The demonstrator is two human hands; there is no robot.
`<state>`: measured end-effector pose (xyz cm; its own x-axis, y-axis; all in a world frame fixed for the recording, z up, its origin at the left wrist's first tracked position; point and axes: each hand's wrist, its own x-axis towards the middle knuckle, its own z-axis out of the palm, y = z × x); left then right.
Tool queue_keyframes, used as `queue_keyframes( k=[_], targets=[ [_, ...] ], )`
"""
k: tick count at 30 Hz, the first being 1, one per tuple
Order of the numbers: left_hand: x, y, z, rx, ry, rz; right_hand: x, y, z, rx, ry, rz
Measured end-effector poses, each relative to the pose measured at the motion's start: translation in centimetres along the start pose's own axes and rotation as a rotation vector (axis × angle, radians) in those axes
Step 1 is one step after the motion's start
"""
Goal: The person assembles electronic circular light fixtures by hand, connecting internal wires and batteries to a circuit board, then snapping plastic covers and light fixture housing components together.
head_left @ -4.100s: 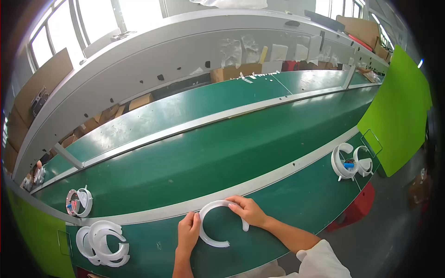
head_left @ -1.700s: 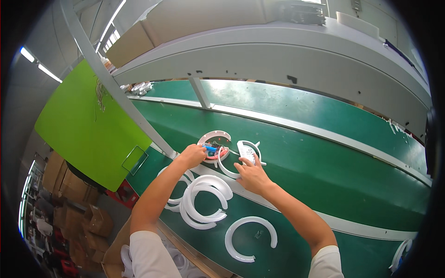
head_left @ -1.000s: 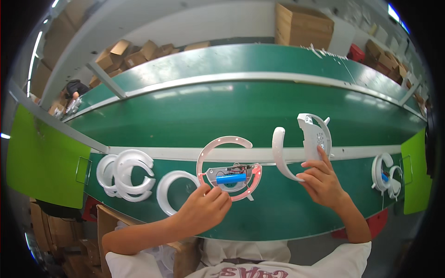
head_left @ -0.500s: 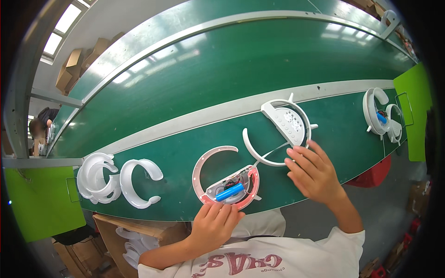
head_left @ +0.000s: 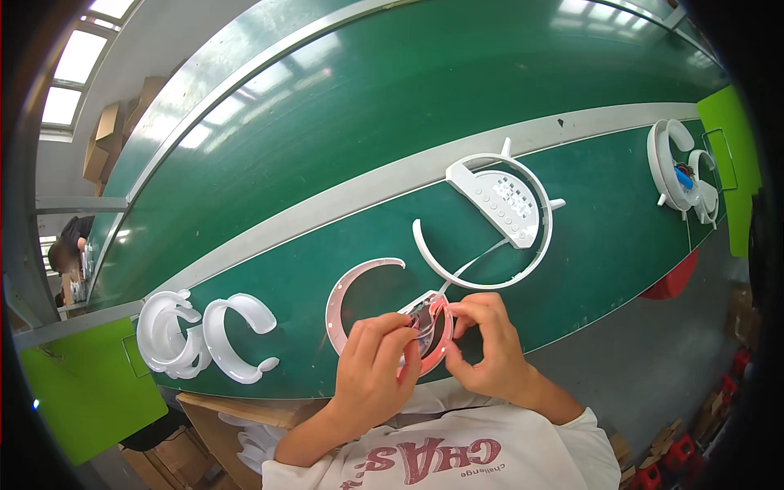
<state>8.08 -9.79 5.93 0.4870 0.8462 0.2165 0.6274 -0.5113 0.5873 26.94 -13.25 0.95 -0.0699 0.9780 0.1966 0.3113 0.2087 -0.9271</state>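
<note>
A C-shaped plastic housing point(head_left: 336, 306), pinkish inside, lies on the green table before me, joined by a flat strip point(head_left: 474, 263) to a white ring with a button panel point(head_left: 510, 204). My left hand point(head_left: 374, 363) bends over the housing's electronics compartment, fingers curled; what they pinch is hidden, and the blue cylinder cannot be seen. Across from it, my right hand point(head_left: 494, 347) has its fingers bent at the housing's right rim, index finger and thumb on the edge. Small parts and thin wires point(head_left: 425, 317) show between the hands.
White C-shaped shells point(head_left: 233, 339) lie at the left, beside a stacked group point(head_left: 167, 335). At the far right are more white housings point(head_left: 674, 180) with a blue cylinder. Green panels point(head_left: 94, 380) flank the table, and a cardboard box point(head_left: 216, 433) stands below its front edge.
My right hand has come left and down from the white ring to the pinkish housing. My left hand has moved up over the compartment, covering the blue cylinder. The view has shifted slightly.
</note>
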Motion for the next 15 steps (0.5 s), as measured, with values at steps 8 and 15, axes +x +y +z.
queue_keyframes(
  k=[8,15],
  targets=[
    [0.4,-0.4,0.2,-0.118,0.026,-0.131,1.9,0.1,1.2,-0.303,0.053,-0.093],
    [0.5,-0.2,1.0,0.291,0.036,0.165,2.1,0.6,1.3,-0.309,0.076,-0.142]
  ],
)
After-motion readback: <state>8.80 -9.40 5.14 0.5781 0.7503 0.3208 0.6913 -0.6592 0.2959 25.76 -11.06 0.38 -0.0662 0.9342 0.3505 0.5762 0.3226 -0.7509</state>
